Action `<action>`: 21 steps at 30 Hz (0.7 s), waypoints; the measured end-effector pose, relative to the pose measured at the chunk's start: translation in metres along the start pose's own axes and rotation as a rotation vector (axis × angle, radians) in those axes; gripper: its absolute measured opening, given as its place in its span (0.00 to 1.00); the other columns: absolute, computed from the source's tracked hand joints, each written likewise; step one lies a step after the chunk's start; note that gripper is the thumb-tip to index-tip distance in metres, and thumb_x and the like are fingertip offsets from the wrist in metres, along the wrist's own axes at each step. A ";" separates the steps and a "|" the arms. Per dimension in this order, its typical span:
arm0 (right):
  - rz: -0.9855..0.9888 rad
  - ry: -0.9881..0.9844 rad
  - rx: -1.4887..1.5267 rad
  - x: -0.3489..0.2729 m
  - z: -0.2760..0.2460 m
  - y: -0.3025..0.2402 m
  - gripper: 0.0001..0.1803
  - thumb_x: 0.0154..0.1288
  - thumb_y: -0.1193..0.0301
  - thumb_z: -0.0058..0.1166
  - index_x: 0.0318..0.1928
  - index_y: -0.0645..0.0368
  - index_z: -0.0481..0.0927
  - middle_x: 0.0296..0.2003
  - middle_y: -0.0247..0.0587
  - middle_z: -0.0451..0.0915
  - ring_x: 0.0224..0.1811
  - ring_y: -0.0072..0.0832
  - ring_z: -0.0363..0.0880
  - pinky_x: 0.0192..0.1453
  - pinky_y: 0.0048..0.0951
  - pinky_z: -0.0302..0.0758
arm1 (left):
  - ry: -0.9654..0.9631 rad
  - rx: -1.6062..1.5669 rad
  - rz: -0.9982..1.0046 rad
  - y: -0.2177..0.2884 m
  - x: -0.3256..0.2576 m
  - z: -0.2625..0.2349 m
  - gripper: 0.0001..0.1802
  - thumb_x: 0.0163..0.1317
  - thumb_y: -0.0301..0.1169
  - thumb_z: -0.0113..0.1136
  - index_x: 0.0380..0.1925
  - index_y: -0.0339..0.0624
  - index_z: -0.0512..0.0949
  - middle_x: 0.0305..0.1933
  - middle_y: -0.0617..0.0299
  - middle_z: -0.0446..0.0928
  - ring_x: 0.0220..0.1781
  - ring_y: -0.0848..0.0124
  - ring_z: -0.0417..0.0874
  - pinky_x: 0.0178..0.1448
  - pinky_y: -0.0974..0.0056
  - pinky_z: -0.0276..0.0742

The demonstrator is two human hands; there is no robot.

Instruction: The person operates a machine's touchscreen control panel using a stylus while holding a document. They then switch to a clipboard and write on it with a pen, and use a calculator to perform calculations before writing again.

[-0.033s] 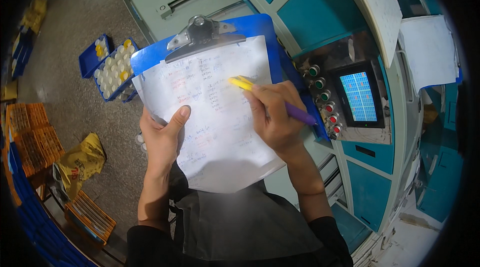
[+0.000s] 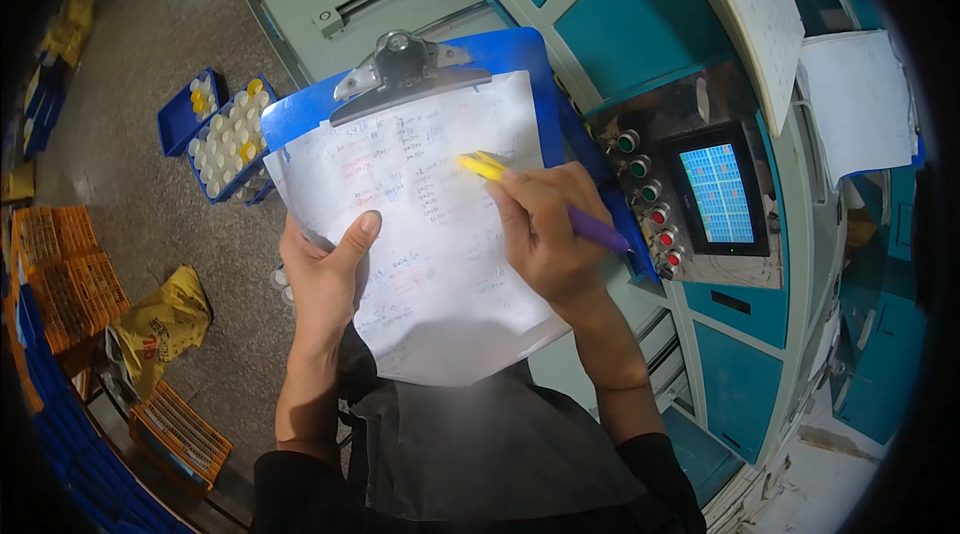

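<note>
Holding a blue plastic clipboard (image 2: 520, 64) with a white handwritten sheet (image 2: 430, 234) at frame centre: our left hand (image 2: 325, 279) grips its lower left edge, thumb on the paper. Our right hand (image 2: 545, 234) closes around a yellow-tipped purple pen (image 2: 590, 226), its tip touching the sheet.

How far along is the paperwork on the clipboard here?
Done: the sheet already carries several handwritten columns. In hand: the left hand steadies the blue clipboard while the right hand holds the yellow-and-purple pen on the upper rows. Left: the sheet's lower part looks blank.
</note>
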State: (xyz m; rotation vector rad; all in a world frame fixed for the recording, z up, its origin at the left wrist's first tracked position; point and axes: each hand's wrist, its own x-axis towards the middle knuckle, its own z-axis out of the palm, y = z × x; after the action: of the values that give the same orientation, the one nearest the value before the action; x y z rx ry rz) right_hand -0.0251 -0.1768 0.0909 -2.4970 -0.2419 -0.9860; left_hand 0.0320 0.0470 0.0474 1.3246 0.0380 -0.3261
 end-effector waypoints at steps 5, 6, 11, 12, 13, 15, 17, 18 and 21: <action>-0.013 0.005 -0.002 0.000 0.002 0.001 0.15 0.57 0.78 0.74 0.43 0.59 0.82 0.32 0.40 0.83 0.30 0.32 0.79 0.27 0.28 0.74 | 0.011 -0.004 -0.005 0.001 0.000 0.000 0.33 0.62 0.24 0.74 0.64 0.25 0.68 0.60 0.41 0.80 0.60 0.59 0.83 0.67 0.54 0.78; -0.015 0.005 -0.005 0.000 0.003 0.001 0.15 0.57 0.78 0.74 0.43 0.59 0.82 0.32 0.41 0.83 0.29 0.32 0.79 0.27 0.28 0.74 | 0.012 -0.005 -0.006 0.001 0.000 0.000 0.33 0.62 0.24 0.74 0.64 0.25 0.68 0.60 0.41 0.80 0.61 0.59 0.83 0.67 0.54 0.78; -0.032 0.016 -0.004 0.000 0.004 0.000 0.16 0.57 0.78 0.74 0.43 0.59 0.82 0.32 0.41 0.83 0.29 0.32 0.79 0.27 0.29 0.74 | 0.013 0.016 -0.015 0.001 -0.001 -0.002 0.34 0.62 0.25 0.74 0.64 0.25 0.68 0.61 0.40 0.79 0.61 0.58 0.83 0.68 0.53 0.78; -0.040 0.014 -0.012 0.000 0.004 0.000 0.16 0.57 0.77 0.74 0.44 0.59 0.81 0.32 0.41 0.83 0.30 0.32 0.79 0.27 0.29 0.74 | 0.011 0.012 -0.010 0.001 -0.001 -0.002 0.34 0.62 0.25 0.74 0.64 0.25 0.68 0.61 0.40 0.79 0.62 0.58 0.83 0.68 0.53 0.78; -0.048 0.012 -0.020 0.000 0.004 -0.001 0.16 0.57 0.77 0.74 0.44 0.59 0.81 0.32 0.41 0.83 0.30 0.32 0.79 0.27 0.29 0.74 | 0.002 -0.007 -0.009 0.001 -0.001 -0.002 0.34 0.63 0.25 0.74 0.64 0.25 0.68 0.61 0.40 0.79 0.62 0.58 0.82 0.68 0.53 0.77; -0.054 0.010 -0.027 0.000 0.004 -0.001 0.16 0.57 0.78 0.74 0.44 0.59 0.81 0.32 0.41 0.83 0.30 0.32 0.79 0.27 0.29 0.74 | 0.002 -0.006 -0.008 0.001 -0.001 -0.002 0.34 0.63 0.25 0.74 0.64 0.25 0.68 0.61 0.40 0.79 0.62 0.58 0.82 0.69 0.53 0.77; -0.050 0.009 -0.025 0.000 0.004 -0.001 0.16 0.57 0.78 0.74 0.44 0.59 0.81 0.32 0.40 0.83 0.30 0.32 0.79 0.28 0.28 0.74 | 0.006 -0.010 0.000 0.001 -0.001 -0.001 0.33 0.63 0.26 0.74 0.64 0.26 0.68 0.60 0.41 0.80 0.61 0.59 0.83 0.67 0.54 0.78; -0.046 0.008 -0.021 -0.001 0.004 -0.001 0.16 0.57 0.78 0.74 0.44 0.59 0.81 0.33 0.41 0.83 0.30 0.32 0.79 0.28 0.28 0.75 | 0.013 -0.006 0.009 0.000 -0.001 -0.001 0.32 0.64 0.27 0.74 0.63 0.26 0.69 0.59 0.42 0.81 0.59 0.60 0.83 0.65 0.56 0.78; -0.033 0.009 -0.009 -0.001 0.003 0.000 0.17 0.57 0.78 0.74 0.44 0.59 0.81 0.33 0.41 0.83 0.30 0.32 0.80 0.28 0.28 0.75 | 0.012 -0.006 -0.005 0.001 -0.001 -0.001 0.34 0.63 0.25 0.73 0.64 0.25 0.68 0.60 0.41 0.80 0.61 0.58 0.83 0.67 0.54 0.78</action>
State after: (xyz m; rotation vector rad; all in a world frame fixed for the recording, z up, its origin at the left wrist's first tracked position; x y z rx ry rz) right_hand -0.0236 -0.1752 0.0885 -2.5042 -0.2768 -1.0128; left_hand 0.0315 0.0480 0.0484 1.3212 0.0522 -0.3220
